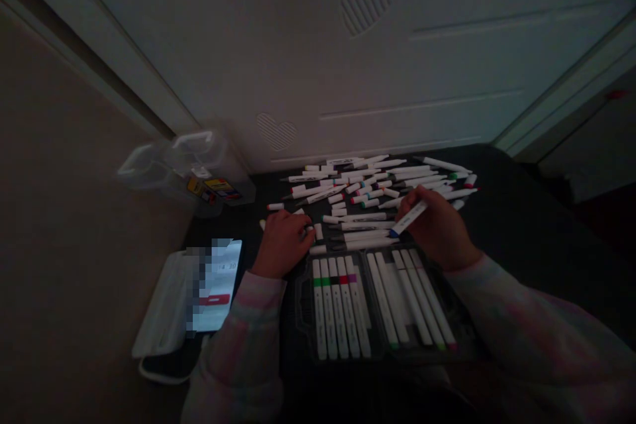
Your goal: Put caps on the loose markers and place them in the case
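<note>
My right hand (440, 228) is closed around a white marker (410, 218) with a blue end, which slants down to the left above the open marker case. My left hand (284, 244) rests among loose caps at the near left of the pile, fingers curled together. Whatever is between those fingers is too dark and small to make out. A white cap (318, 232) lies right beside its fingertips. Below both hands is the open black case (304, 305). Several white markers stand in its left half (335, 318) and several more in its right half (424, 305).
Uncapped markers (358, 226) and loose caps (370, 195) are scattered over the dark table (527, 238). Clear plastic boxes (211, 169) stand at the back left. A lit phone (223, 285) leans on a white pouch (161, 305). A white panelled door (298, 46) rises behind.
</note>
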### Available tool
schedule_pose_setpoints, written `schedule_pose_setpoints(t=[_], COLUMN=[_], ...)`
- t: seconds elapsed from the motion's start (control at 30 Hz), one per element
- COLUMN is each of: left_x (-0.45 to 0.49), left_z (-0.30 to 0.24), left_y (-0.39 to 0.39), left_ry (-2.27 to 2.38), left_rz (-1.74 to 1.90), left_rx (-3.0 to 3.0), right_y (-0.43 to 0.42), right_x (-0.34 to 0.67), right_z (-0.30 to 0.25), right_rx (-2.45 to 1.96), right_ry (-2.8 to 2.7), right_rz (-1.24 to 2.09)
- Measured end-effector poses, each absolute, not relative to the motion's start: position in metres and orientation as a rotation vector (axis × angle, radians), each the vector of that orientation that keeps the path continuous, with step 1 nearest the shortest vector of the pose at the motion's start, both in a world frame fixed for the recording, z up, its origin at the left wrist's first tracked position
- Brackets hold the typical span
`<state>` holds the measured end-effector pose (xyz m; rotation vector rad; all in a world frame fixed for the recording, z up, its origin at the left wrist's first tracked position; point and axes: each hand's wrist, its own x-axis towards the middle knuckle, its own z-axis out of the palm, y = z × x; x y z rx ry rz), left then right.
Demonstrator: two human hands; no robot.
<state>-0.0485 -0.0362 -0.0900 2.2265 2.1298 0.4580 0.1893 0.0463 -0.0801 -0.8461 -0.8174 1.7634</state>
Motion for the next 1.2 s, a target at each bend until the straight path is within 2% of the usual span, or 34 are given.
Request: schedule_pose_setpoints(t=[1.03, 1.2], left_x=[-0.036, -0.038], left_z=[-0.098, -0.099], left_y=[-0.036, -0.035], left_ry=[2.207, 2.183], left_rz=[0.33, 0.486], left_rx=[2.206, 2.14], right_y=[0.047, 0.047], right_x=[0.189, 0.189], right_z=[-0.081, -0.081], right_rx=[-0.875, -0.863], right_ry=[-0.843, -0.828], right_rz=[1.774, 1.778])
